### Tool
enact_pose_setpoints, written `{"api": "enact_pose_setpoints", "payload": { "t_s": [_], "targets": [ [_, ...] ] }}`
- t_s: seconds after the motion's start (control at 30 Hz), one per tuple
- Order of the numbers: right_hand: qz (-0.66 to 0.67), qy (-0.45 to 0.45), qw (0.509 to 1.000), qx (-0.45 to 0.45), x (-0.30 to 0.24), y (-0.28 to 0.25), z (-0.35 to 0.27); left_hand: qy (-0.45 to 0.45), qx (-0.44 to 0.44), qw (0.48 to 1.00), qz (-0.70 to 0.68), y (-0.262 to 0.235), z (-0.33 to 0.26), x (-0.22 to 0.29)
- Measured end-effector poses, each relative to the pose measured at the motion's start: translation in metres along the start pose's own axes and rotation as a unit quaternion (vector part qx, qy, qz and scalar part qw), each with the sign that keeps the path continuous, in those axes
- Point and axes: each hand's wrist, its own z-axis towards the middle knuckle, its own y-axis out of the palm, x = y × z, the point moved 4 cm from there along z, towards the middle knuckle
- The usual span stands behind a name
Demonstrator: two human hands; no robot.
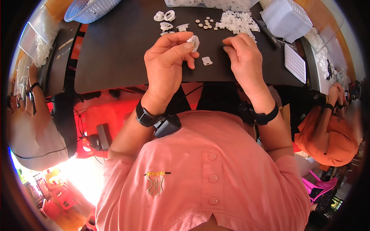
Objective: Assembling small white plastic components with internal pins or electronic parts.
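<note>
My left hand (165, 56) pinches a white round plastic part (195, 43) between thumb and fingers, above the dark table. Across from it, my right hand (246, 57) has its thumb and forefinger drawn close together; whatever may be between them is too small to make out. Between the two hands a small flat white plastic piece (207, 61) lies on the table. Several white round assemblies (166, 26) sit beyond my left hand. A few small round discs (204, 24) lie to their right, beside a heap of small white plastic pieces (239, 22).
A blue basket (90, 13) stands far left, and a clear bin (231, 5) of white parts at the back. Stacked white trays (287, 19), a dark long object (266, 34) and a gridded white tray (295, 63) occupy the right. Other people work at both sides.
</note>
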Motion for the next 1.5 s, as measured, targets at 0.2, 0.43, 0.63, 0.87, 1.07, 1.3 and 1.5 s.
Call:
{"api": "enact_pose_setpoints", "payload": {
  "t_s": [0.2, 0.43, 0.63, 0.87, 1.07, 1.3, 1.5],
  "targets": [
    [-0.036, -0.022, 0.999, -0.016, 0.0, -0.007, -0.008, 0.006, -0.022, 0.999, 0.034, 0.0, 0.0, 0.001],
    [-0.067, -0.016, 0.998, 0.002, 0.003, -0.008, -0.016, 0.005, -0.012, 1.0, 0.001, 0.002, 0.0, 0.002],
    [-0.073, -0.02, 0.997, 0.0, -0.003, -0.007, -0.016, 0.009, -0.015, 1.0, 0.004, 0.0, 0.0, 0.0],
    [-0.092, -0.046, 0.995, -0.006, -0.014, -0.006, -0.02, 0.016, -0.011, 1.0, 0.009, 0.0, -0.001, 0.0],
    [-0.094, -0.067, 0.993, 0.0, -0.027, 0.005, -0.018, 0.023, -0.022, 0.999, 0.035, -0.003, 0.0, -0.001],
    [-0.045, -0.069, 0.997, 0.001, -0.041, 0.015, -0.015, 0.021, -0.031, 0.999, 0.029, -0.002, 0.0, -0.002],
    [-0.015, -0.108, 0.994, -0.001, -0.039, 0.011, -0.021, 0.024, -0.032, 0.999, 0.025, -0.004, 0.001, -0.003]
  ]
}}
